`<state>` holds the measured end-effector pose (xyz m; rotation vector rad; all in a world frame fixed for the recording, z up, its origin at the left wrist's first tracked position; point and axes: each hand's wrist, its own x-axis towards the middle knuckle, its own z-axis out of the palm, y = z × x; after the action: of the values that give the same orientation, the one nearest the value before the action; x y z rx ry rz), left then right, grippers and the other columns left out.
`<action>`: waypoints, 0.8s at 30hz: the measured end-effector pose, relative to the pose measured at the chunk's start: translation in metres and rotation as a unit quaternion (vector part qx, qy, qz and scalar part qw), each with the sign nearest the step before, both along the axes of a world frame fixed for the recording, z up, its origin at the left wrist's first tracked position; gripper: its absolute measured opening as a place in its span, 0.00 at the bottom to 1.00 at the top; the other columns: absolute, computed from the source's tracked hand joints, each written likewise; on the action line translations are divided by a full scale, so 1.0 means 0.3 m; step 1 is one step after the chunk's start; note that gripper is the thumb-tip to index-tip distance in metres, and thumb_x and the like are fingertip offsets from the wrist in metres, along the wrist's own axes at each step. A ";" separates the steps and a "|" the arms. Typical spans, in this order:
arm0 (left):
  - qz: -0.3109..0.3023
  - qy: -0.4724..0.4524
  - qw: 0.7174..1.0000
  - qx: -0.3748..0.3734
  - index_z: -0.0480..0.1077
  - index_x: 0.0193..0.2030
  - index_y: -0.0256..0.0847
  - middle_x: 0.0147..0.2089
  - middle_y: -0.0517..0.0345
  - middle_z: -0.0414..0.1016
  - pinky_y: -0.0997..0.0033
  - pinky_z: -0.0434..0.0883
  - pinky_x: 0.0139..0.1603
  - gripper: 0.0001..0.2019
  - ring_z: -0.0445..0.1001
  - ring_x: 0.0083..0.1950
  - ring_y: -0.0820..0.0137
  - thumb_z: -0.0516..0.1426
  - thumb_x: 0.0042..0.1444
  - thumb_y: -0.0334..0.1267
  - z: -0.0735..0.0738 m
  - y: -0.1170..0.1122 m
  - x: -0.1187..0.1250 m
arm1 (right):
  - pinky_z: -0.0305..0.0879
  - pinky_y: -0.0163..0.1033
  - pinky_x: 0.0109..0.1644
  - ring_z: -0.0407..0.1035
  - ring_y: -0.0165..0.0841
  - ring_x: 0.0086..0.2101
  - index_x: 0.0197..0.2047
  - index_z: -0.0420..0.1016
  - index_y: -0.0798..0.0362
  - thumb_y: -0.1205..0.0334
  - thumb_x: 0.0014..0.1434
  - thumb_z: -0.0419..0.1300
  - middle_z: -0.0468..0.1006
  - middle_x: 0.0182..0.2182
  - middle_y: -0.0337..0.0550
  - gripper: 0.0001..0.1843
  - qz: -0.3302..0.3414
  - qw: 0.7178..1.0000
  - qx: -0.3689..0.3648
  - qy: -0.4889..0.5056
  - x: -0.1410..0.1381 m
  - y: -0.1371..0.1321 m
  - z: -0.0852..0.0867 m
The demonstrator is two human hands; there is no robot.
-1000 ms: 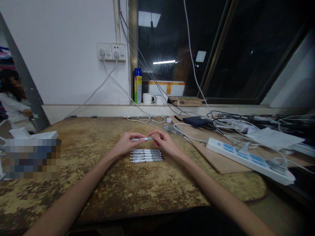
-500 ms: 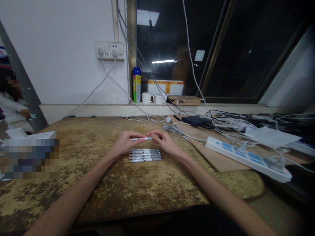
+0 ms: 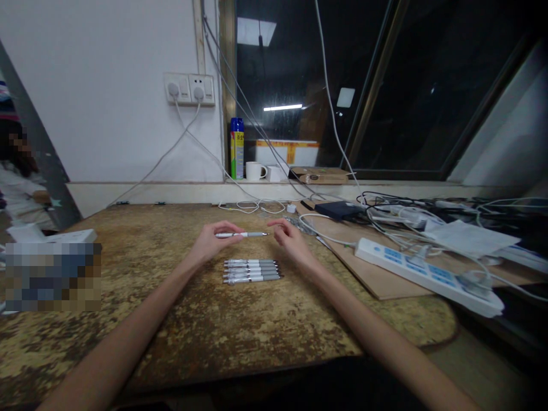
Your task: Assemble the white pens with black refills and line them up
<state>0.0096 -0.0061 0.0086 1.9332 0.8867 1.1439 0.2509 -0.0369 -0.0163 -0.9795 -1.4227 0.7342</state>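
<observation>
My left hand (image 3: 213,240) is closed around the rear part of a white and grey pen (image 3: 253,234). The pen lies level above the table, its tip pointing right. Just beyond that tip is my right hand (image 3: 291,242), apart from the pen, with its index finger stretched out and the other fingers curled. I see nothing held in it. Below both hands, several similar pens (image 3: 252,272) lie side by side in a stack of rows on the worn wooden table (image 3: 240,331), their tips also to the right.
To the right, a white power strip (image 3: 428,277) lies across a brown board (image 3: 368,268), with tangled cables and a black box (image 3: 340,210) behind. Small clear bags (image 3: 302,225) rest past my right hand. A spray can (image 3: 237,149) and mug (image 3: 254,170) stand on the sill. A person (image 3: 21,182) is at far left.
My right hand has let go of the pen's front end and moved slightly right. The pen's tip now shows, with the pen held by my left hand alone.
</observation>
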 end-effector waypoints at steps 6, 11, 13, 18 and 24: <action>0.002 0.033 0.999 -0.001 0.82 0.46 0.40 0.45 0.48 0.85 0.64 0.74 0.46 0.17 0.81 0.44 0.59 0.68 0.54 0.47 0.005 0.000 0.005 | 0.45 0.37 0.27 0.51 0.30 0.20 0.45 0.73 0.52 0.50 0.61 0.58 0.58 0.17 0.29 0.15 -0.021 0.999 -0.041 -0.006 0.014 -0.005 0.002; -0.033 -0.027 0.998 -0.051 0.74 0.56 0.41 0.47 0.48 0.85 0.61 0.74 0.52 0.26 0.82 0.50 0.58 0.70 0.51 0.45 -0.006 0.010 0.009 | 0.62 0.39 0.38 0.68 0.34 0.34 0.51 0.74 0.50 0.54 0.61 0.61 0.76 0.34 0.40 0.17 -0.016 0.999 0.027 -0.023 -0.002 -0.007 0.009; -0.027 -0.042 0.996 -0.069 0.73 0.54 0.41 0.47 0.48 0.85 0.60 0.73 0.55 0.24 0.82 0.51 0.58 0.70 0.51 0.44 -0.010 0.009 0.011 | 0.64 0.39 0.42 0.70 0.35 0.39 0.50 0.76 0.49 0.54 0.61 0.63 0.77 0.39 0.42 0.15 0.006 0.998 0.046 -0.045 -0.013 -0.015 0.015; -0.026 -0.064 0.994 -0.082 0.73 0.50 0.40 0.45 0.49 0.85 0.58 0.72 0.57 0.21 0.82 0.50 0.58 0.69 0.53 0.46 -0.006 -0.001 0.018 | 0.63 0.37 0.38 0.68 0.32 0.33 0.51 0.76 0.50 0.52 0.58 0.68 0.75 0.35 0.38 0.19 0.125 0.989 0.024 -0.075 -0.034 -0.036 0.019; -0.072 -0.096 0.989 -0.089 0.67 0.66 0.40 0.47 0.49 0.82 0.61 0.75 0.51 0.31 0.79 0.51 0.59 0.66 0.58 0.47 -0.006 0.002 0.020 | 0.64 0.37 0.36 0.70 0.30 0.31 0.53 0.74 0.50 0.53 0.58 0.69 0.76 0.36 0.38 0.21 0.234 0.970 -0.032 -0.063 -0.033 -0.046 0.015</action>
<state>0.0154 -0.0054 0.0067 1.6817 0.7086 1.1044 0.2409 -0.0507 -0.0118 -0.7514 -1.7782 1.0819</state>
